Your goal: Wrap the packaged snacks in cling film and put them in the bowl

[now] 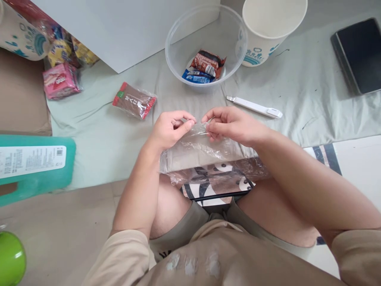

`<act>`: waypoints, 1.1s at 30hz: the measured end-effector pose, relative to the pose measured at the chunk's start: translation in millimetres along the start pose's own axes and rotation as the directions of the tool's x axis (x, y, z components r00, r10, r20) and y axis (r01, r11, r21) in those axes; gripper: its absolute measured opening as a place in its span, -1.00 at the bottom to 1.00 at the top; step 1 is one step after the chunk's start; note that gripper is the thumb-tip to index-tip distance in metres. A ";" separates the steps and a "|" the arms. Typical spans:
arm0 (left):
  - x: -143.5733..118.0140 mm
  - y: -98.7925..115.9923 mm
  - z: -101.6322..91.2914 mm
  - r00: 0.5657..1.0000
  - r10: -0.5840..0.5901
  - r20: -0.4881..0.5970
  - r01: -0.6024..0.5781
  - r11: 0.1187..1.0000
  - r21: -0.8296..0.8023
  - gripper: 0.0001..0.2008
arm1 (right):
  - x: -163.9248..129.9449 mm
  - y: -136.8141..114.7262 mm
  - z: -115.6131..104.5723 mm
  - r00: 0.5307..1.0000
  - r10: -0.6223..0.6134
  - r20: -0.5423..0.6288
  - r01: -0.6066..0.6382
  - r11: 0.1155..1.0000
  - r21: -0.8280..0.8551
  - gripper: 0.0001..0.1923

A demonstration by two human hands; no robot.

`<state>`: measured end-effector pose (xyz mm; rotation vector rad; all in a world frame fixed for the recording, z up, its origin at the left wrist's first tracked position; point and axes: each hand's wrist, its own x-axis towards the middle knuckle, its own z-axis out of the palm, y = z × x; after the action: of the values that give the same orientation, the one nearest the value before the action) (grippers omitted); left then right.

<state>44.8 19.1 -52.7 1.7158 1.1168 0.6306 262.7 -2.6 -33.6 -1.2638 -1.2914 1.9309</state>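
Observation:
Between thumb and fingertips, my left hand (pixel 172 128) pinches one edge of a clear plastic bag (pixel 205 149). My right hand (pixel 230 124) grips the same bag's edge a short way to the right, fingers curled. The thin, crinkled bag hangs from both hands over the table's front edge and my lap. Beyond my left hand lies a brown snack packet (pixel 133 100) with red ends. Past my right hand rests a white utility knife (pixel 254 106). Farther back, a clear plastic bowl (pixel 171 51) holds a brown-red packet (pixel 206 62) and a blue packet (pixel 198 76).
A white paper bucket (pixel 262 39) stands beside the bowl, and a black phone (pixel 357 55) lies at the right. On the left are a pink packet (pixel 61 81), yellow packets (pixel 59 51), another printed bucket (pixel 24 35) and a teal bottle (pixel 67 163). A white box (pixel 125 28) stands behind.

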 end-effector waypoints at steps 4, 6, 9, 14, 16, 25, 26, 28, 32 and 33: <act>-0.5 1.3 -0.5 1.000 -0.015 0.011 0.015 1.000 0.012 -0.78 | 1.4 3.2 -2.9 0.998 -0.051 -0.043 0.050 0.999 -0.022 -0.89; -0.6 1.0 -0.8 1.000 -0.016 0.019 0.016 1.000 0.023 -0.78 | 2.5 4.9 -3.0 0.995 -0.060 -0.085 0.054 0.996 -0.066 -0.89; -0.3 0.0 -1.2 1.000 -0.015 0.025 0.014 0.999 0.051 -0.78 | 3.5 6.8 -2.6 0.987 -0.083 -0.137 0.063 0.988 -0.143 -0.88; 0.1 0.0 -1.8 1.000 -0.014 0.003 0.014 0.996 0.089 -0.78 | 3.4 7.2 -3.6 0.974 -0.150 -0.168 0.108 0.966 -0.234 -0.91; 0.0 0.4 -2.6 1.000 -0.006 -0.007 0.007 0.992 0.126 -0.78 | 3.1 6.4 -4.7 0.977 -0.142 -0.161 0.099 0.963 -0.252 -0.92; -1.7 -0.4 -6.1 0.999 0.044 0.015 -0.046 0.970 0.239 -0.74 | 3.1 6.1 -8.3 0.989 -0.112 -0.094 0.086 0.966 -0.244 -0.85; -1.6 -0.4 -6.1 0.999 0.044 0.015 -0.046 0.971 0.236 -0.74 | 3.0 5.8 -8.1 0.990 -0.107 -0.086 0.087 0.973 -0.216 -0.85; -1.4 -0.2 -6.2 0.999 0.045 0.011 -0.046 0.973 0.226 -0.75 | 2.3 3.9 -8.3 0.993 -0.092 -0.078 0.075 0.978 -0.194 -0.84; -1.1 0.4 -7.2 0.999 0.049 -0.004 -0.047 0.978 0.203 -0.76 | -0.3 -1.7 -11.7 0.999 -0.004 -0.051 -0.008 0.971 -0.237 -0.85; -1.0 0.6 -7.4 0.999 0.050 -0.007 -0.048 0.978 0.202 -0.77 | -0.8 -2.6 -12.5 0.999 0.018 -0.044 -0.028 0.972 -0.234 -0.86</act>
<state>38.7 21.3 -49.1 1.9192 1.1830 0.5741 274.0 3.4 -32.5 -1.4302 -1.5248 1.7968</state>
